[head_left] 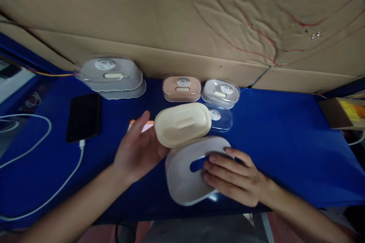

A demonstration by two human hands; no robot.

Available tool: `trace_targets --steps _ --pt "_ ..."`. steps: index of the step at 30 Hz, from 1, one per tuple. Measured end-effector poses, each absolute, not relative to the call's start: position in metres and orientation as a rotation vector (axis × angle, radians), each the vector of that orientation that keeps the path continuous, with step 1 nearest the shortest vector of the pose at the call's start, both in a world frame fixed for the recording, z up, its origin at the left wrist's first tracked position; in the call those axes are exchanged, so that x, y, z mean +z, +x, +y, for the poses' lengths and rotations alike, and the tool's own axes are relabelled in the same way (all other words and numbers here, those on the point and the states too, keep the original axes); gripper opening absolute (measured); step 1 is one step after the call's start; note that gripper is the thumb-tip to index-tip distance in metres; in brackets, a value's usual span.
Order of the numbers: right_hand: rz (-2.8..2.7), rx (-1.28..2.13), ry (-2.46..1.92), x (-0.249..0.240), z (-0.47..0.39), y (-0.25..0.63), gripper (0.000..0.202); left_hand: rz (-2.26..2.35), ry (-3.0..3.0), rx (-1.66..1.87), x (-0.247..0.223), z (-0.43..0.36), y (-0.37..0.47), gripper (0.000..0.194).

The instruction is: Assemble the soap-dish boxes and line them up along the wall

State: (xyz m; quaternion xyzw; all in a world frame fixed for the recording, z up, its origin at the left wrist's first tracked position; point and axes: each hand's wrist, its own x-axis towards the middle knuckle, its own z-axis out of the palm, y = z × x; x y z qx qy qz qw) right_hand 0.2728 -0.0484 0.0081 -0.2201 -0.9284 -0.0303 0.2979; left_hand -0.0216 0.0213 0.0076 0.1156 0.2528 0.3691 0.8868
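Oval pieces in hand: two, one cream oval tray [182,121] and one pale grey oval shell [182,182], the tray just above the shell in view, both over the near middle of the bench [285,140]
Left hand [139,152]: thumb spread well apart from the fingers, palm up, fingertips hidden behind the tray's near left side
Right hand [238,178]: four fingers laid close together across the shell, reaching its slot; thumb out of sight, so I cannot tell whether it pinches the wall
Tray: one, smooth and plastic-looking, shallow, with rounded ends and one raised bar mid-floor
Shell: one, smooth and tilted, with one rounded slot showing blue through it
Grey boxes [114,83]: two, stacked, under a clear cover
Other boxes: two, side by side at the back, one peach box [182,88] and one white box [219,90], both rounded
Clear lid [225,123]: one, transparent, lying in front of the white box
Round stickers: four, one on each box group and one on the lid
Devices: two, a flat black tablet [84,117] with a white cable [81,159] plugged in, and a lit phone [146,126] partly behind the left hand
Backdrop: creased brown cardboard [114,15] with red lines
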Motion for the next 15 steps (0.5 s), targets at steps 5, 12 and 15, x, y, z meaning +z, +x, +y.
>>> trace_targets --steps 5,12,15 --pt "-2.325 -0.184 -0.725 -0.005 -0.039 0.271 0.025 0.490 0.245 0.627 0.003 0.006 -0.008 0.064" --pt "-2.321 -0.276 -0.704 -0.005 -0.042 0.267 0.024 0.539 0.314 0.560 0.004 0.000 -0.001 0.061" --pt "-2.374 -0.245 -0.739 -0.007 -0.043 0.270 0.029 0.549 0.329 0.540 0.003 -0.001 0.001 0.060"
